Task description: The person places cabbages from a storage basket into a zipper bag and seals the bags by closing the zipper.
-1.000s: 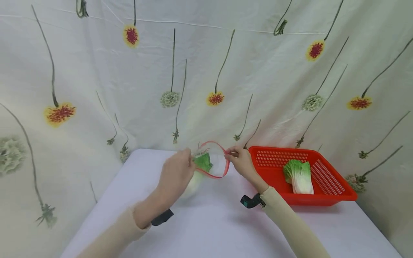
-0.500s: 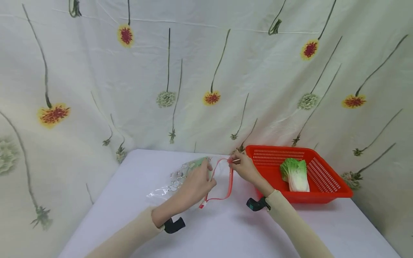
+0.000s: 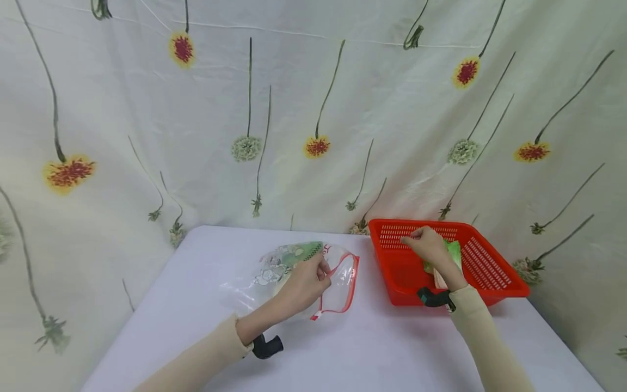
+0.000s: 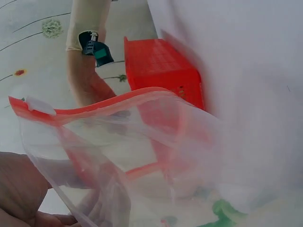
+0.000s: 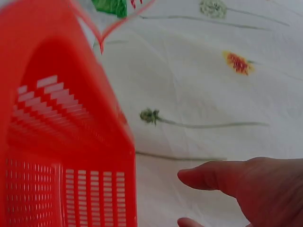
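Observation:
A clear plastic slider zip bag (image 3: 279,262) with a red zip lies on the table, its mouth gaping toward the right. Printed figures and something green show on or through its far side. My left hand (image 3: 303,283) pinches the bag's edge near the mouth; the left wrist view shows the red slider zip (image 4: 104,104) close up. Over the red plastic basket (image 3: 401,294) hovers my right hand (image 3: 430,247), holding nothing, thumb and fingers apart in the right wrist view. Beneath that arm a napa cabbage (image 3: 455,251) lies in the basket, partly hidden by the wrist.
The white table (image 3: 352,359) carries the bag left of the middle and the basket at the right. A flower-patterned cloth (image 3: 274,109) hangs behind the table. The basket's raised slotted walls stand close to my right hand.
My right hand has let go of the bag's red rim and moved right, over the basket. My left hand went from the mouth's left side to its near edge; the bag has settled lower.

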Demonstrator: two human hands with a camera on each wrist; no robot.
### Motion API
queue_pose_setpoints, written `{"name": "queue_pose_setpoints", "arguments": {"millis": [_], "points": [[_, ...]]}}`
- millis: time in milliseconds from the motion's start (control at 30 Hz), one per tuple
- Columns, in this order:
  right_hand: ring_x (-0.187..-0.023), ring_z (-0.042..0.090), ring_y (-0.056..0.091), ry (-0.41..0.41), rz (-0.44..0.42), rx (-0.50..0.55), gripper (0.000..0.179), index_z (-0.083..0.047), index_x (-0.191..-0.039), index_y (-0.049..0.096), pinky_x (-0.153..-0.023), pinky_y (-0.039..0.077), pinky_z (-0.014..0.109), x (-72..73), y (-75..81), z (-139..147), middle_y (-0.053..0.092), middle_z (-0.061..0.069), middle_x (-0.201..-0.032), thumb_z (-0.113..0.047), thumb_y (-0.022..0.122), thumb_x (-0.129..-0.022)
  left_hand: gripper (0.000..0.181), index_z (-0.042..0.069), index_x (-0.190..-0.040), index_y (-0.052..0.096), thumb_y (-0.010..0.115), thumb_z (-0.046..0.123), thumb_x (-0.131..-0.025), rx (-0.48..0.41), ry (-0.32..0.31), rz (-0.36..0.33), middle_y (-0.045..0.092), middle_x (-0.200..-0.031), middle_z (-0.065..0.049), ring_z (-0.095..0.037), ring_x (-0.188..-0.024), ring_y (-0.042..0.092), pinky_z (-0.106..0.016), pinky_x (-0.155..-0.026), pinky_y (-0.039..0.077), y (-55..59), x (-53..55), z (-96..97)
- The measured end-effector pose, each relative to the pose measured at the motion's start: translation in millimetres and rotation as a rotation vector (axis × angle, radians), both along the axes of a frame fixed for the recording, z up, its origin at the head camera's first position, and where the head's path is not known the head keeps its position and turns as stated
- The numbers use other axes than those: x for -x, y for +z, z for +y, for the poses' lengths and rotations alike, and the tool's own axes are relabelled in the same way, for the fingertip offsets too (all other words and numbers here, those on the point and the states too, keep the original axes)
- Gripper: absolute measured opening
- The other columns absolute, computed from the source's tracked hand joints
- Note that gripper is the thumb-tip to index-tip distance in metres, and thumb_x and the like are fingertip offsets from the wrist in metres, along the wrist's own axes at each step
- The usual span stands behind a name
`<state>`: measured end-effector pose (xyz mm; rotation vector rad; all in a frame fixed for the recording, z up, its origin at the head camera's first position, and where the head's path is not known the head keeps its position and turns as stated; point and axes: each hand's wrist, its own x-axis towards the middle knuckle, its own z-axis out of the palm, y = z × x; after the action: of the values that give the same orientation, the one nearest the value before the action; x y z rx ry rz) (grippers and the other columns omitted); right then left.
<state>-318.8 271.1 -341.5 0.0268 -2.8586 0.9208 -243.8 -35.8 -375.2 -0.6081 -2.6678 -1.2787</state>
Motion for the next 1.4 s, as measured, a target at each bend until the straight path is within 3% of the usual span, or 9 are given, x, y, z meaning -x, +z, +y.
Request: {"name": "queue_pose_setpoints", "arguments": {"millis": [133, 233, 300, 367, 433, 633, 867, 1067, 1400], "points": [[-0.047, 0.009, 0.023, -0.040, -0.038, -0.025, 0.048, -0.012, -0.056, 0.033, -0.046, 0.025, 0.024, 6.9, -0.8, 33, 0.023, -0.005, -0.053, -0.029, 0.062, -0.091, 0.012, 0.007, -0.096, 0.059, 0.063, 0.007, -0.085, -0.018, 0.002, -0.030, 0.057, -0.078, 0.000, -0.012, -0.066, 0.051, -0.019, -0.051, 0.043, -1.0, -0.1, -1.1], [-0.047, 0.014, 0.028, -0.066, -0.101, -0.069, 0.051, -0.006, -0.055, 0.036, -0.046, 0.031, 0.027, 10.2, -2.0, 54, 0.027, 0.002, -0.052, -0.034, 0.061, -0.090, 0.012, 0.007, -0.096, 0.059, 0.063, 0.007, -0.085, -0.033, 0.000, -0.038, 0.057, -0.077, -0.001, -0.012, -0.065, 0.051, -0.020, -0.051, 0.044, -1.3, -0.1, -2.6], [-0.059, 0.029, 0.047, -0.084, -0.172, -0.115, 0.054, 0.010, -0.069, 0.051, -0.057, 0.046, 0.036, 11.6, -2.8, 65, 0.047, 0.021, -0.064, -0.039, 0.059, -0.090, 0.012, 0.007, -0.096, 0.059, 0.063, 0.007, -0.085, -0.045, -0.005, -0.036, 0.057, -0.078, -0.001, -0.013, -0.065, 0.051, -0.021, -0.051, 0.044, -1.7, 0.2, -3.8], [-0.089, 0.045, 0.055, -0.093, -0.255, -0.168, 0.068, 0.023, -0.103, 0.053, -0.080, 0.051, 0.048, 14.0, -3.8, 74, 0.054, 0.041, -0.099, -0.044, 0.056, -0.091, 0.012, 0.006, -0.096, 0.059, 0.063, 0.007, -0.085, -0.053, -0.008, -0.030, 0.057, -0.078, -0.001, -0.013, -0.066, 0.051, -0.021, -0.051, 0.045, -2.2, 0.9, -4.9], [-0.122, 0.054, 0.040, -0.094, -0.352, -0.144, 0.083, 0.025, -0.132, 0.034, -0.102, 0.039, 0.059, 16.7, -6.4, 81, 0.034, 0.045, -0.136, -0.045, 0.053, -0.092, 0.012, 0.006, -0.095, 0.059, 0.062, 0.007, -0.084, -0.060, -0.011, -0.027, 0.057, -0.078, -0.001, -0.013, -0.067, 0.052, -0.021, -0.051, 0.045, -2.6, 1.2, -5.8], [-0.132, 0.050, 0.028, -0.155, -0.564, 0.088, 0.096, 0.018, -0.144, 0.013, -0.109, 0.031, 0.058, 29.0, -20.5, 102, 0.019, 0.038, -0.148, -0.049, 0.055, -0.090, 0.012, 0.007, -0.095, 0.057, 0.063, 0.007, -0.084, -0.054, -0.001, -0.030, 0.057, -0.079, -0.001, -0.013, -0.070, 0.052, -0.021, -0.053, 0.046, -2.7, -0.6, -7.2], [-0.090, 0.025, 0.052, -0.186, -0.561, 0.188, 0.061, 0.012, -0.121, 0.047, -0.074, 0.049, 0.029, 35.8, -31.3, 110, 0.053, 0.013, -0.098, -0.033, 0.069, -0.085, 0.011, 0.006, -0.095, 0.057, 0.062, 0.007, -0.085, -0.074, 0.004, -0.047, 0.057, -0.080, -0.002, -0.013, -0.067, 0.054, -0.021, -0.053, 0.048, -3.8, -2.3, -9.0], [-0.083, 0.023, 0.055, -0.184, -0.497, 0.168, 0.053, 0.012, -0.117, 0.052, -0.065, 0.051, 0.028, 33.2, -33.2, 110, 0.055, 0.014, -0.094, -0.026, 0.069, -0.084, 0.013, 0.005, -0.097, 0.058, 0.062, 0.007, -0.085, -0.098, 0.010, -0.064, 0.058, -0.081, -0.003, -0.012, -0.064, 0.055, -0.022, -0.052, 0.050, -1.2, -3.1, -11.8], [-0.080, 0.025, 0.053, -0.154, -0.346, -0.062, 0.060, 0.017, -0.110, 0.052, -0.063, 0.047, 0.029, 23.1, -18.4, 94, 0.054, 0.021, -0.094, -0.041, 0.055, -0.093, 0.016, 0.005, -0.101, 0.058, 0.062, 0.010, -0.087, -0.142, 0.026, -0.083, 0.059, -0.077, -0.004, -0.012, -0.055, 0.058, -0.024, -0.048, 0.047, 5.6, -2.8, -17.0]]}}
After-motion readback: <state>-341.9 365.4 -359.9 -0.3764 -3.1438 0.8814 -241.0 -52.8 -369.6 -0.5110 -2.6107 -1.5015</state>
